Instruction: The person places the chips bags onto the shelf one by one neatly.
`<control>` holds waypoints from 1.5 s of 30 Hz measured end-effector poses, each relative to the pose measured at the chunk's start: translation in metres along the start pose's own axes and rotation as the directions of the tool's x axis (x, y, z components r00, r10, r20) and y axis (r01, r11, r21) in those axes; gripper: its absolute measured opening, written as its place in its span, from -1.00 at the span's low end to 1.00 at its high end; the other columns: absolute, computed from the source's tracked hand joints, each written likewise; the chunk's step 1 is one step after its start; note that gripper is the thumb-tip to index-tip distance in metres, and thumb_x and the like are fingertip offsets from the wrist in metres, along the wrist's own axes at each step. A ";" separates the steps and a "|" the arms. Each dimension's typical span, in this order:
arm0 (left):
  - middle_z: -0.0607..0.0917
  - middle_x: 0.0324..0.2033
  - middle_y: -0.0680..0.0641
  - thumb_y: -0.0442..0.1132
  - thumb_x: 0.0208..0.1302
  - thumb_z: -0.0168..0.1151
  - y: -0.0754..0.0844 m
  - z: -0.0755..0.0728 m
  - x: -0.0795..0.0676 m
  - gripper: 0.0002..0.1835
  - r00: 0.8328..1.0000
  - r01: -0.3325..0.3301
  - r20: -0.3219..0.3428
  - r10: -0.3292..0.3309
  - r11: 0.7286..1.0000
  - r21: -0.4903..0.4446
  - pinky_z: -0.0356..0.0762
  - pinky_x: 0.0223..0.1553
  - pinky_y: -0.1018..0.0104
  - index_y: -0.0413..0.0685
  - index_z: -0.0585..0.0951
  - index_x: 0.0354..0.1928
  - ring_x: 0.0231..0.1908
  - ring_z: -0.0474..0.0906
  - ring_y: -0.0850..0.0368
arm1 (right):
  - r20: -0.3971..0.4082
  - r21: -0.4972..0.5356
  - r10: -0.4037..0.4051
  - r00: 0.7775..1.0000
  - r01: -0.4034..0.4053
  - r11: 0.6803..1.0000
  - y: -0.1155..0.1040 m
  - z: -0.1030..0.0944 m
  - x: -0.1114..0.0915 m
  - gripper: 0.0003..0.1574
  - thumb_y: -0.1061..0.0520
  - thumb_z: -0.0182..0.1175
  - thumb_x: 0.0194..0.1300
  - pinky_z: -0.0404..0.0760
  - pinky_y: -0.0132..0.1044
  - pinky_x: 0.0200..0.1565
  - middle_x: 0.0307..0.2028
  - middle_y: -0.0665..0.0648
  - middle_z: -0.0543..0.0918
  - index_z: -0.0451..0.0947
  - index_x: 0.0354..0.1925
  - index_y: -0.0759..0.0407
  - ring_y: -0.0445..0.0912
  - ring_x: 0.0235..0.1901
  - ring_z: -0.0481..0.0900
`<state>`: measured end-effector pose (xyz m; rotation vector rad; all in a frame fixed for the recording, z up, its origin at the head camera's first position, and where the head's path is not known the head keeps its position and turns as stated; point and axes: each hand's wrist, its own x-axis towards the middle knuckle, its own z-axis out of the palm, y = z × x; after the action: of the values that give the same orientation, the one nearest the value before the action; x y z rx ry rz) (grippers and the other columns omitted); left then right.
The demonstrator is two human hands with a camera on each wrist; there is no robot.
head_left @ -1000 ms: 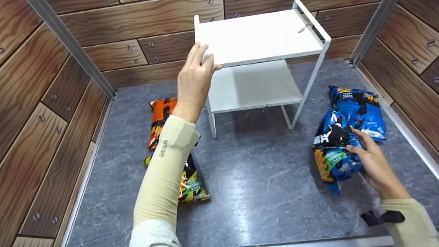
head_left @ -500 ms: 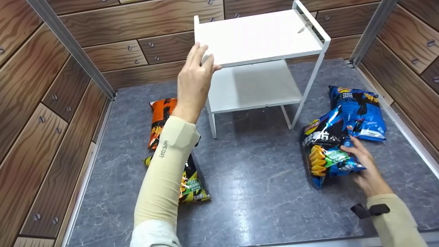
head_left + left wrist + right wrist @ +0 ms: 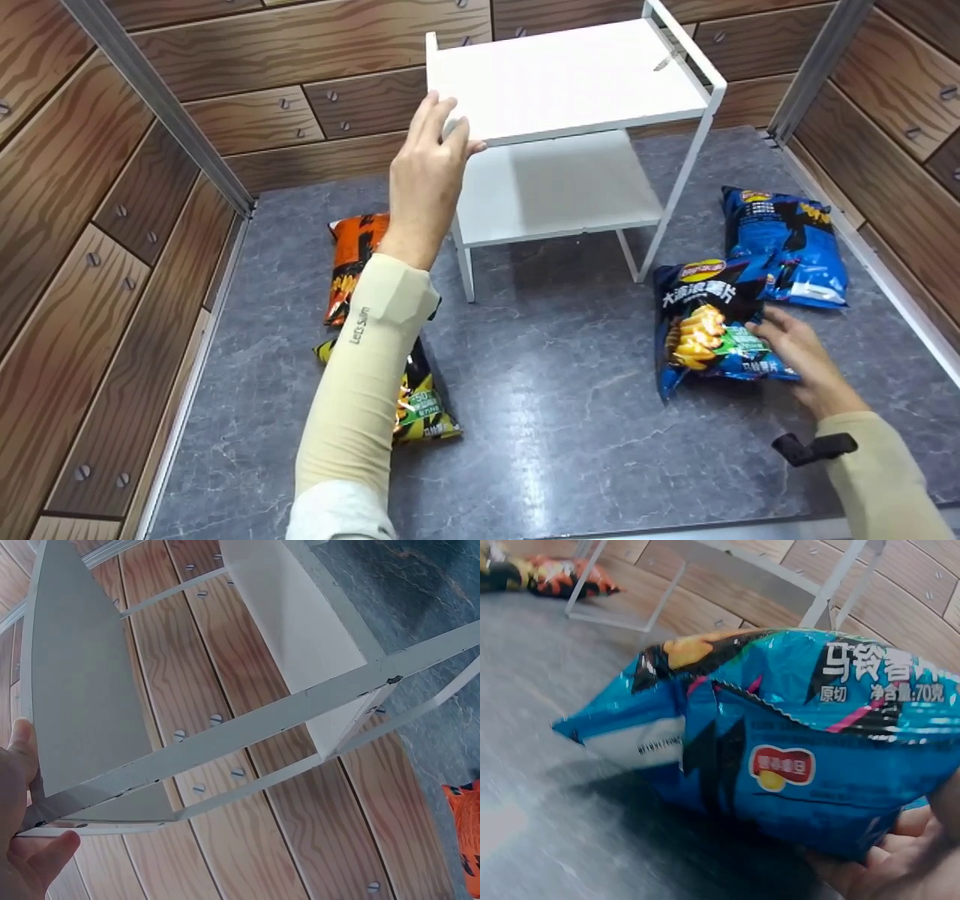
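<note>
At the near left corner of a two-tier white shelf rack [image 3: 570,79], my left hand [image 3: 429,176] grips the frame. The left wrist view shows a finger and the thumb [image 3: 54,855] on either side of that corner. My right hand [image 3: 802,356] holds a blue and black bag of potato chips [image 3: 701,341] by its right side, with its printed front facing up. Seen from the right wrist, the bag's lower end [image 3: 780,765] hangs close over the floor, fingers [image 3: 907,847] under it. Behind it lies a second blue chip bag [image 3: 784,232].
On the floor at left lie an orange chip bag [image 3: 349,259] and a black and yellow one [image 3: 420,405], both partly hidden by my left forearm. Wood-patterned walls [image 3: 247,49] enclose three sides of the grey marbled floor [image 3: 570,442].
The held blue bag has swung round and tilted, its front and logo now showing fully. My right hand has shifted slightly left and turned with it. The left hand stays on the rack.
</note>
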<state>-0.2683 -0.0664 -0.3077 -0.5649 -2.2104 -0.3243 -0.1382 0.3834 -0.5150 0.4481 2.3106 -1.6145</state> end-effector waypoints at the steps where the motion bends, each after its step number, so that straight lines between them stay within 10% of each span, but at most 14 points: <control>1: 0.63 0.18 -0.19 0.09 0.39 -0.03 0.000 0.000 0.000 -0.48 1.000 0.001 0.001 -0.001 1.000 0.000 0.54 0.22 0.23 -0.24 0.67 -0.08 0.35 0.43 -0.08 | -0.017 -0.036 -0.025 1.000 0.024 0.999 0.000 -0.001 0.000 -0.02 -0.15 -0.16 0.56 0.33 -0.30 0.37 0.53 0.47 -0.13 -0.36 0.55 0.35 -0.05 0.35 0.26; 6: 0.62 0.19 -0.18 0.09 0.39 -0.04 0.000 -0.001 0.000 -0.47 1.000 0.003 0.004 -0.003 1.000 0.003 0.55 0.22 0.23 -0.24 0.67 -0.07 0.35 0.42 -0.08 | -0.119 -0.124 -0.150 0.982 0.135 0.983 -0.007 0.000 -0.004 -0.16 0.03 -0.23 0.57 0.51 -0.53 0.17 0.44 0.61 0.03 -0.28 0.51 0.48 -0.05 0.26 0.46; 10: 0.63 0.18 -0.18 0.09 0.39 -0.04 0.000 -0.001 -0.001 -0.47 1.000 0.007 -0.002 -0.007 1.000 -0.002 0.56 0.20 0.22 -0.24 0.68 -0.07 0.35 0.42 -0.09 | -0.231 -0.305 -0.317 0.920 0.241 0.922 -0.017 0.009 -0.013 -0.18 0.09 -0.13 0.53 0.28 0.10 0.42 0.40 0.64 0.10 -0.17 0.50 0.50 0.47 0.39 0.13; 12: 0.63 0.18 -0.18 0.08 0.40 -0.04 0.000 0.000 -0.001 -0.47 1.000 0.008 -0.006 -0.008 1.000 -0.005 0.57 0.20 0.22 -0.24 0.68 -0.07 0.35 0.42 -0.09 | -0.248 -0.389 -0.429 0.869 0.316 0.865 -0.021 0.015 -0.018 -0.18 0.11 -0.07 0.52 0.05 0.37 0.40 0.42 0.63 0.06 -0.12 0.50 0.49 0.51 0.40 0.06; 17: 0.63 0.17 -0.18 0.07 0.39 -0.02 0.001 0.001 -0.002 -0.48 1.000 0.010 -0.012 -0.011 1.000 -0.010 0.54 0.22 0.24 -0.24 0.69 -0.06 0.35 0.43 -0.07 | -0.143 -0.550 -0.675 0.724 0.509 0.663 -0.022 0.038 -0.027 -0.12 0.12 0.12 0.43 -0.18 0.21 0.52 0.48 0.53 0.03 -0.03 0.50 0.44 0.42 0.48 -0.06; 21: 0.64 0.16 -0.17 0.07 0.37 0.00 0.002 0.002 -0.003 -0.48 1.000 0.011 -0.022 -0.011 1.000 -0.011 0.56 0.20 0.24 -0.24 0.69 -0.07 0.34 0.44 -0.07 | -0.021 -0.682 -0.743 0.669 0.534 0.500 -0.017 0.051 -0.028 -0.03 0.03 0.23 0.36 -0.18 0.02 0.57 0.47 0.49 0.09 0.03 0.48 0.44 0.31 0.51 -0.01; 24: 0.64 0.16 -0.18 0.08 0.37 0.00 0.002 0.002 -0.003 -0.48 1.000 0.013 -0.024 -0.014 1.000 -0.015 0.57 0.20 0.23 -0.24 0.68 -0.07 0.34 0.44 -0.08 | 0.014 -0.730 -0.727 0.687 0.504 0.462 -0.010 0.056 -0.028 0.04 -0.10 0.23 0.36 -0.17 -0.04 0.57 0.49 0.45 0.09 0.02 0.50 0.41 0.28 0.51 0.02; 38: 0.63 0.18 -0.18 0.07 0.39 -0.02 0.001 0.000 -0.003 -0.48 1.000 0.022 -0.018 -0.022 0.999 -0.040 0.57 0.19 0.21 -0.25 0.68 -0.08 0.36 0.41 -0.10 | 0.051 -0.769 -0.633 0.772 0.435 0.468 0.016 0.060 -0.027 0.37 -0.40 0.27 0.19 -0.45 -0.10 0.56 0.58 0.32 -0.14 -0.24 0.59 0.15 0.22 0.57 -0.19; 45: 0.59 0.23 -0.18 0.05 0.40 0.03 0.001 0.001 -0.002 -0.51 0.999 0.045 0.012 -0.044 0.995 -0.088 0.51 0.26 0.26 -0.26 0.67 -0.04 0.40 0.35 -0.08 | 0.075 -0.786 -0.656 0.751 0.449 0.424 0.025 0.060 -0.028 0.58 -0.49 0.39 -0.02 -0.49 -0.08 0.55 0.58 0.32 -0.26 -0.25 0.59 0.17 0.22 0.57 -0.28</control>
<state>-0.2678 -0.0658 -0.3099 -0.5665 -2.2290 -0.4445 -0.0993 0.3327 -0.5450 -0.4267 3.2687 -0.5280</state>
